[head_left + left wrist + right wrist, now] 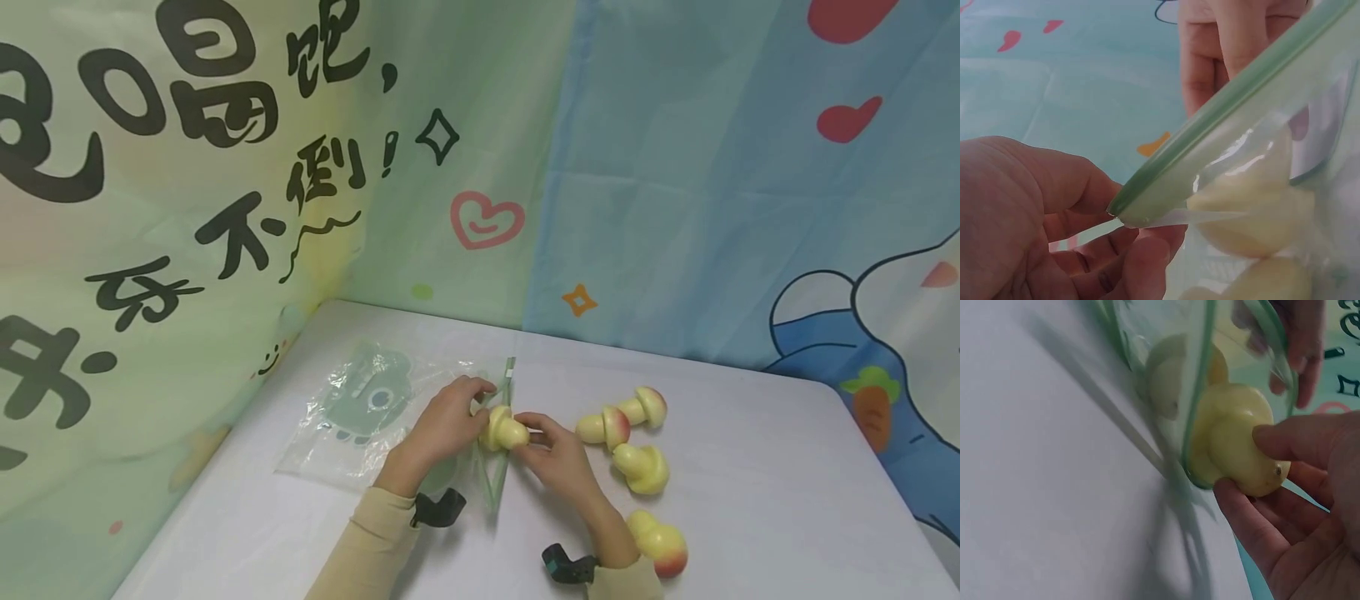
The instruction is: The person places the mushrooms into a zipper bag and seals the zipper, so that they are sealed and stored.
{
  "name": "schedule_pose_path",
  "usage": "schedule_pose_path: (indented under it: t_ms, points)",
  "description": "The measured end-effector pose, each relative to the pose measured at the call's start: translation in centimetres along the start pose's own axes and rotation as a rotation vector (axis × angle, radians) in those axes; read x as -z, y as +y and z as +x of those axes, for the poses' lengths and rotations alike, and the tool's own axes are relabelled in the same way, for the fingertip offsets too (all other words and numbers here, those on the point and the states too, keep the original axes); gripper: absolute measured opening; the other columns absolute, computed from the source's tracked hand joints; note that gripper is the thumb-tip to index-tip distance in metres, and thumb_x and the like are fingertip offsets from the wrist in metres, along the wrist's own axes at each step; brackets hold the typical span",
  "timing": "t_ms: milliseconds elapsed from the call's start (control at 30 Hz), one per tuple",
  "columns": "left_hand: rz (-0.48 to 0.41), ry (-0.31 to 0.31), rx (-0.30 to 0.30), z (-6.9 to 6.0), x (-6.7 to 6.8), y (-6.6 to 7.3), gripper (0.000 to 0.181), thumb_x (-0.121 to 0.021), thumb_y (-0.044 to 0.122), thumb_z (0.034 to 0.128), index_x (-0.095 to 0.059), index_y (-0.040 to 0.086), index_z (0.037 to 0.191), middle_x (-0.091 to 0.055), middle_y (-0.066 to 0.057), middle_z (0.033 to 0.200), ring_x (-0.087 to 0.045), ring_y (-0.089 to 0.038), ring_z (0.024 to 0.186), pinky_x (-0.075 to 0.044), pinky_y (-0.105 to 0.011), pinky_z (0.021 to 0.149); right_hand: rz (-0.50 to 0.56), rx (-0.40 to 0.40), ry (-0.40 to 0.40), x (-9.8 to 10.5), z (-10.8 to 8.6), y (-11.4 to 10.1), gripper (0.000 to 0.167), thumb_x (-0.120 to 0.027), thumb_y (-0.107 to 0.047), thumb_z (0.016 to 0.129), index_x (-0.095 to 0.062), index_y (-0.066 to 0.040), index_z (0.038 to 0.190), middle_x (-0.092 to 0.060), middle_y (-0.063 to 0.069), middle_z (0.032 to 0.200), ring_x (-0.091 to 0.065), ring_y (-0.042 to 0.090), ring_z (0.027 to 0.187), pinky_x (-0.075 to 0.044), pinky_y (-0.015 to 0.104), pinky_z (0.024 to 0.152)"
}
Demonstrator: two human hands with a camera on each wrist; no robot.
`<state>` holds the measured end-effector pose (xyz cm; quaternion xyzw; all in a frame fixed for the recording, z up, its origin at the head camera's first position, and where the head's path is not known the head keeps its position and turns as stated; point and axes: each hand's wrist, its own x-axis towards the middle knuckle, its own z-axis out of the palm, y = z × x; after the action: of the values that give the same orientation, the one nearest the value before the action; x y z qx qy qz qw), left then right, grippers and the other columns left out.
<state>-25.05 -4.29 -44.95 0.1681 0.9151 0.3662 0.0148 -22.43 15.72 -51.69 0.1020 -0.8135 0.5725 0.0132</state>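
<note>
My left hand [452,419] pinches the green zip edge of a clear plastic bag [309,446], which lies on the table with its mouth spread apart. In the left wrist view, thumb and fingers hold one corner of that green edge [1210,119]. With my right hand [557,458] I grip a yellow toy mushroom [504,431] by its stem, its cap partly inside the bag's mouth. The right wrist view shows this mushroom [1238,437] tilted at the opening. Another rounded yellow piece [1169,378] shows through the plastic behind it.
Right of my hands lie several more yellow toy mushrooms, some with reddish caps: a group of three [641,468] and more nearest me [663,546]. The white table [772,483] meets a printed cloth backdrop [675,208] at the back and left.
</note>
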Motion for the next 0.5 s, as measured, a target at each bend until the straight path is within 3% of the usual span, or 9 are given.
schedule_pose_path:
  t_ms: [267, 500]
  points:
    - [0.002, -0.018, 0.003, 0.0, 0.0, 0.2, 0.034, -0.061, 0.012, 0.0916, -0.062, 0.009, 0.126, -0.062, -0.007, 0.111, -0.061, -0.024, 0.095, -0.05, -0.037, 0.076, -0.047, 0.008, 0.006, -1.6, -0.1, -0.4, 0.036, -0.075, -0.002, 0.082, -0.068, -0.01, 0.117, -0.068, 0.012, 0.117, -0.069, 0.029, 0.1, -0.056, 0.027, 0.076]
    - [0.021, -0.021, -0.016, -0.1, -0.1, 0.2, 0.034, -0.061, 0.012, 0.0914, -0.062, 0.01, 0.125, -0.062, -0.006, 0.11, -0.061, -0.024, 0.095, -0.049, -0.036, 0.076, -0.072, 0.076, -0.009, -2.6, -0.3, -1.0, 0.036, -0.073, 0.005, 0.081, -0.067, -0.005, 0.116, -0.067, 0.016, 0.116, -0.068, 0.033, 0.1, -0.056, 0.028, 0.077]
